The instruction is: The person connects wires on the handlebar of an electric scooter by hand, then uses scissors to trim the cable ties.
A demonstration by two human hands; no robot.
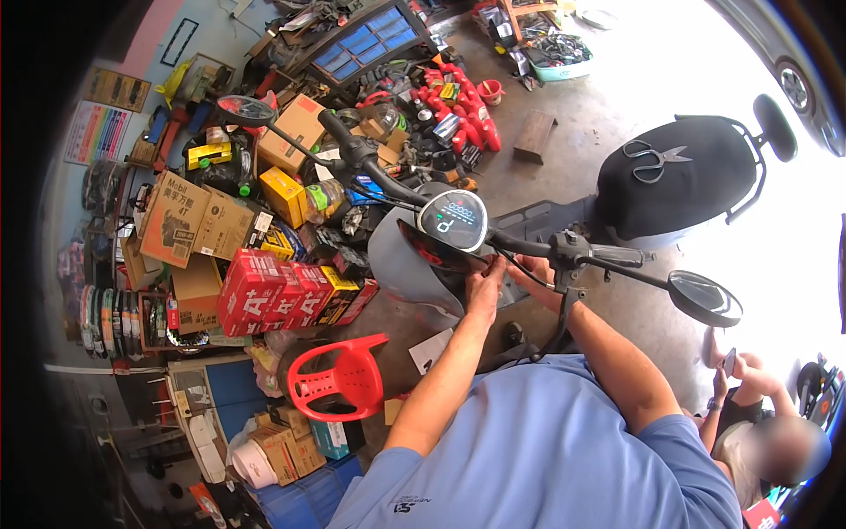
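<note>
An electric scooter's round display point(454, 220) is lit and shows a speed readout. Just beneath it, a dark panel point(432, 249) sits at the top of the grey front shell point(401, 264). My left hand point(483, 289) is at the panel's lower right edge, its fingers closed and their tips partly hidden. Close beside it, behind the right part of the handlebar point(520, 242), is my right hand point(535, 280). Its fingers are bent in toward the same spot among black cables. What either hand pinches is too small or covered to see.
Scissors point(656, 161) lie on the black seat point(674, 176). Mirrors point(705, 297) stick out from the handlebar. Red boxes point(256, 295), a red plastic chair point(337, 379) and cartons point(167, 220) crowd the left. A seated person point(749, 423) is at the lower right.
</note>
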